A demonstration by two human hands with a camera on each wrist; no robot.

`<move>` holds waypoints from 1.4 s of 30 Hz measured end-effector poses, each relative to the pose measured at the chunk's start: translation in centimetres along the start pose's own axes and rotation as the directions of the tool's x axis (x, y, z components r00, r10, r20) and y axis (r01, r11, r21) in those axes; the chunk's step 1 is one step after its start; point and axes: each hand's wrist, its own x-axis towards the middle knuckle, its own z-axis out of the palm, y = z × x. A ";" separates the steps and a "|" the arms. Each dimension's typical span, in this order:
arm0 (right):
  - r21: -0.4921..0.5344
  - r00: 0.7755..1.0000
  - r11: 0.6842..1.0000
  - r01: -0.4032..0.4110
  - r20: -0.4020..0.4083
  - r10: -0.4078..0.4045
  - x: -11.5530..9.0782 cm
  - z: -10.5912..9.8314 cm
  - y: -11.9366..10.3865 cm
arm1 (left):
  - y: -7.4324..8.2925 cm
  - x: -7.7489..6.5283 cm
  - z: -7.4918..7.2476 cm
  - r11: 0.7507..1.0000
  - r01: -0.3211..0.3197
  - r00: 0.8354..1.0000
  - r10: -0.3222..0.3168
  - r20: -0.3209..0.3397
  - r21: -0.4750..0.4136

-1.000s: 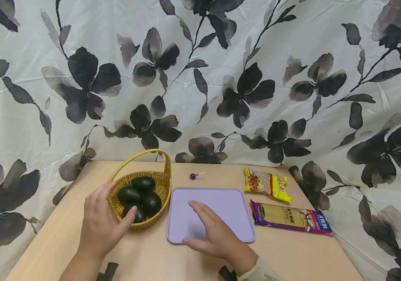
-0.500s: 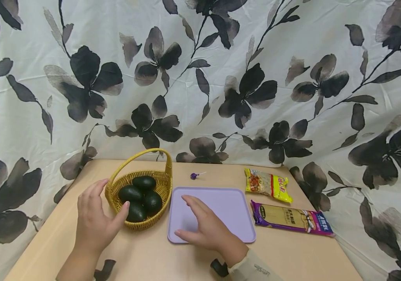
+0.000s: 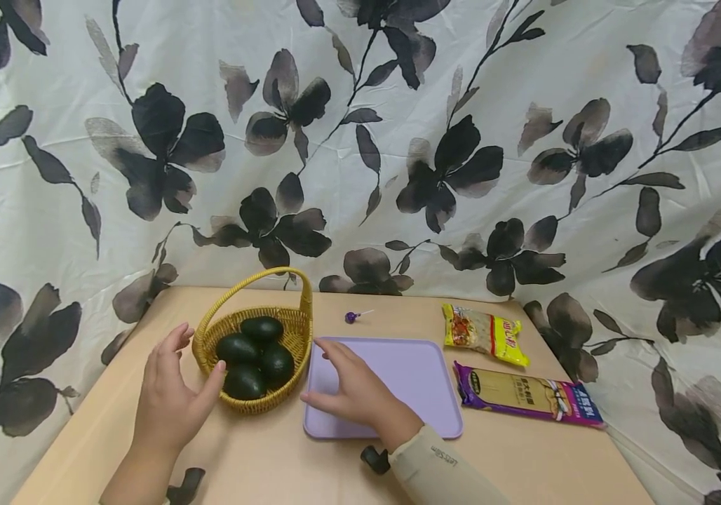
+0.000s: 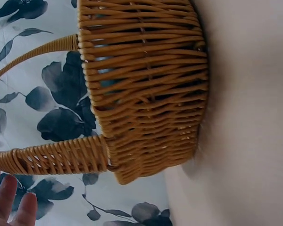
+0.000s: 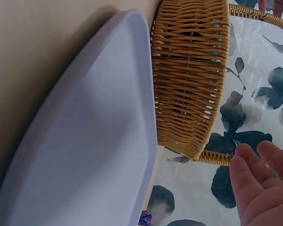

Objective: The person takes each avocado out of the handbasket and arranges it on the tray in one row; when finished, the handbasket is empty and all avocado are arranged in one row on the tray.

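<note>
A yellow wicker basket [image 3: 268, 401] with an arched handle stands left of centre, holding several dark green avocados [image 3: 244, 382]. At its left side is my left hand [image 3: 171, 407], thumb spread from loosely bent fingers and nothing in its grasp. My right hand [image 3: 357, 389] hovers over the left part of a lilac tray [image 3: 423, 379], fingers extended toward the basket, holding nothing. In the left wrist view, fingertips of the left hand [image 4: 12, 202] show near the basket's handle [image 4: 52, 155]; contact is unclear. The right wrist view has the right hand [image 5: 264, 183] apart from the basket wall [image 5: 188, 84].
Behind the tray lies a purple-wrapped lollipop [image 3: 351, 318]. To the right are a yellow food packet [image 3: 485, 335] and a long purple-and-gold packet [image 3: 527, 394]. A floral curtain [image 3: 360, 140] hangs behind the table [image 3: 259, 463].
My right hand has moved left across the tray toward the basket. My left hand has drawn slightly left, away from the avocados. The basket and packets stay in place.
</note>
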 end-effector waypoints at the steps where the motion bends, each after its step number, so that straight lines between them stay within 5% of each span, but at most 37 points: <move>1: 0.007 1.000 1.000 -0.010 0.005 0.010 0.2 0.1 0.0 | -0.1 0.0 0.0 1.000 0.014 1.000 -0.014 0.005 -0.007; 15: 0.067 0.996 0.994 -0.087 0.030 0.085 2.6 1.2 -0.3 | -0.9 -0.8 0.1 0.987 0.157 0.983 -0.159 0.089 0.032; 24: 0.183 0.986 0.969 -0.163 0.066 0.153 4.1 1.3 -1.3 | -2.1 -1.4 0.5 0.986 0.148 0.983 -0.155 0.098 0.074; 42: 0.081 0.981 0.980 -0.182 0.088 0.175 6.6 2.4 -1.2 | -2.9 -2.2 0.7 0.985 0.146 0.971 -0.160 0.178 0.088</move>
